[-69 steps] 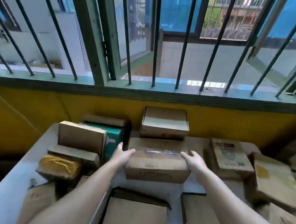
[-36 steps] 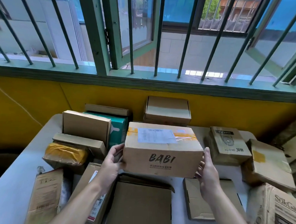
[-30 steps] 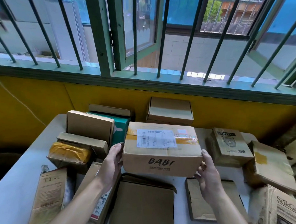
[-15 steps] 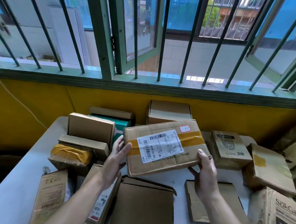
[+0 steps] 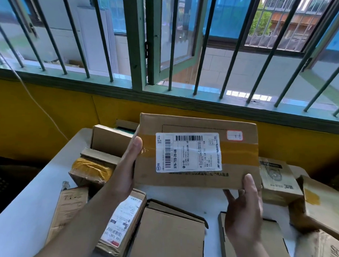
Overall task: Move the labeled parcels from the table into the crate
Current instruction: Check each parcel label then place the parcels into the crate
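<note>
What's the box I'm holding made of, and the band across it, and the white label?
The box looks like matte brown cardboard, probably corrugated, with soft creased edges. The band seems tan plastic packing tape; it glints near its left end. The label is white printed paper with barcodes; its faint sheen hints at a coating.

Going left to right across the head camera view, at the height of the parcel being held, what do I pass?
yellow-taped parcel → left hand → held labeled parcel → right hand at its lower right corner → printed brown box → box with a yellow tape patch
</note>
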Tool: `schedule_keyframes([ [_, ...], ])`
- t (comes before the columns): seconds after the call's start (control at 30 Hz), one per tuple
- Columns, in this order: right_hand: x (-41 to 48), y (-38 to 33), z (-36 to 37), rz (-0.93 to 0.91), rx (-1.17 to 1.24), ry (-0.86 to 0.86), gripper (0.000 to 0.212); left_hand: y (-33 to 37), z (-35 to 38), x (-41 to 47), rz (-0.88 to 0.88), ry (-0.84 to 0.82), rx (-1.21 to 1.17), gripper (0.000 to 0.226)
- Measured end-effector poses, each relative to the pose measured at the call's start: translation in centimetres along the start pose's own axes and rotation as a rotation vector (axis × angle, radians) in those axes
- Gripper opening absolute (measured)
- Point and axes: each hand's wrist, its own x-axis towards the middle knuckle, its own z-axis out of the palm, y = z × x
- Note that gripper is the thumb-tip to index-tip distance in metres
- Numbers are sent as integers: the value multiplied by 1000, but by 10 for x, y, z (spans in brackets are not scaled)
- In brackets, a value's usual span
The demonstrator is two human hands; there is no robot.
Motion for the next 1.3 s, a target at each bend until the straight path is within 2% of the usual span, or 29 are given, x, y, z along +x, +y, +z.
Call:
schedule_keyframes([
  [0.2,-5,-6,6,-66,1,-43,25,6,7,-8,19,-17,-32,88],
  [0.27,-4,-6,4,-72,-3,-54,25,6,9,-9,17,-13,-35,87],
  [0.4,1,4,3,-42,-48,-47,33,3,4,-17,-36,13,-47,67],
  [0.53,-1,30,22,9,-161,-86,17,3,-16,-40,-44,282,-25,62],
  [0.6,-11,43,39,66,-191,-161,18,8,-34,-62,-43,429,-41,66],
  [0.7,-34,61,72,144,-209,-270,31,17,-66,-104,33,660,-21,71],
  [0.77,-55,76,98,184,-235,-324,29,24,-91,-139,80,764,-34,70],
  [0.87,-100,101,147,239,-266,-460,31,35,-137,-199,120,851,-107,67],
  [1.03,-197,153,228,314,-314,-591,47,56,-215,-311,203,870,-109,52],
  [1.1,-243,179,264,328,-369,-652,54,68,-250,-360,233,950,-103,50],
  [1.23,-321,221,328,414,-424,-799,50,90,-311,-437,245,1144,-54,46],
  [1.3,-344,240,352,447,-454,-859,58,96,-339,-459,217,1229,-7,42],
])
